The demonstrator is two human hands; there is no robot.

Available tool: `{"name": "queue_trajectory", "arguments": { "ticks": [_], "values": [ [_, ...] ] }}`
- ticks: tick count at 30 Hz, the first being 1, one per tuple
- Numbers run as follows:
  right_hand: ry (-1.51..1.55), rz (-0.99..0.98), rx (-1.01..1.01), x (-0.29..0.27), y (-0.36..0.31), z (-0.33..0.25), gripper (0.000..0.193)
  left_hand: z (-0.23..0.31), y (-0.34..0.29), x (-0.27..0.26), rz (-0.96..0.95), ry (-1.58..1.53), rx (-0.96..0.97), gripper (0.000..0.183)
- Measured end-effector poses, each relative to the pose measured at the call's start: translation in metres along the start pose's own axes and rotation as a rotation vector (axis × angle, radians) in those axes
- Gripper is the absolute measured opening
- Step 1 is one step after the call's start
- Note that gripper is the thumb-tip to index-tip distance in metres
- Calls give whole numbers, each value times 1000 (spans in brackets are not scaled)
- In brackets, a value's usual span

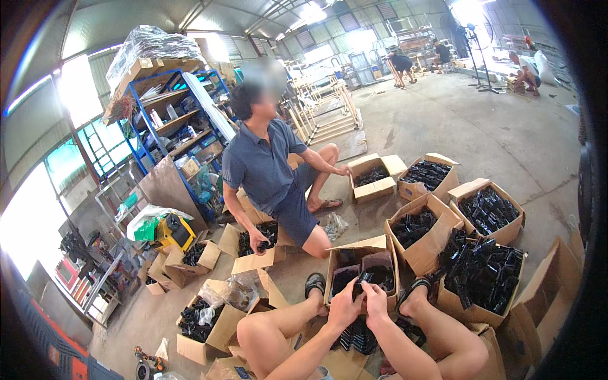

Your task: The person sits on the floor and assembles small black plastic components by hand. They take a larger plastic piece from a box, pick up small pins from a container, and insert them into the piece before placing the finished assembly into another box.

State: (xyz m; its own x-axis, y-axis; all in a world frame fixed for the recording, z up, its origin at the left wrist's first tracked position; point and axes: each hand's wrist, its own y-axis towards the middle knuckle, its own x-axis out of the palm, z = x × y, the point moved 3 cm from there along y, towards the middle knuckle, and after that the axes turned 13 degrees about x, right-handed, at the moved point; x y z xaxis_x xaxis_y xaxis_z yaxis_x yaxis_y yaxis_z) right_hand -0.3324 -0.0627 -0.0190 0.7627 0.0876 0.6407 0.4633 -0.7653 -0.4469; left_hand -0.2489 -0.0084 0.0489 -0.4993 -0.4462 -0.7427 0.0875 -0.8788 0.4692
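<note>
Between my knees, my left hand point(344, 308) and my right hand point(376, 300) meet over an open cardboard box point(360, 246). Their fingertips are closed on a small black part point(364, 277); its exact kind is too small to make out. Inside that box lie more black pieces and a dark reddish-brown sheet point(376, 260). Below my wrists, a row of black parts point(361, 335) rests on cardboard, partly hidden by my forearms.
A person point(266, 164) squats ahead, holding black pieces point(263, 246) and touching another carton point(373, 189). Full cartons point(484, 212) stand to the right, others point(206, 326) left. A cordless power tool point(149, 362) lies lower left; a blue shelf point(171, 123) stands behind.
</note>
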Motion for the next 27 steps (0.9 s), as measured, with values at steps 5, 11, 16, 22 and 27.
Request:
{"name": "queue_trajectory", "arguments": {
  "ticks": [5,11,16,22,27],
  "values": [
    [-124,118,-205,-25,16,1,31,-42,-5,32,-67,-676,-315,25],
    [-376,51,-477,-30,10,-17,25,-60,-21,34,-232,-1404,-537,36],
    [-479,220,-575,-18,4,-16,21,-78,-21,31,-169,-1558,-586,34],
    [-524,338,-830,-17,21,-26,19,-118,0,27,-40,-1283,-759,18],
    [-592,284,-629,-7,24,-20,19,-159,-6,36,-201,-1468,-741,24]
  ]
}}
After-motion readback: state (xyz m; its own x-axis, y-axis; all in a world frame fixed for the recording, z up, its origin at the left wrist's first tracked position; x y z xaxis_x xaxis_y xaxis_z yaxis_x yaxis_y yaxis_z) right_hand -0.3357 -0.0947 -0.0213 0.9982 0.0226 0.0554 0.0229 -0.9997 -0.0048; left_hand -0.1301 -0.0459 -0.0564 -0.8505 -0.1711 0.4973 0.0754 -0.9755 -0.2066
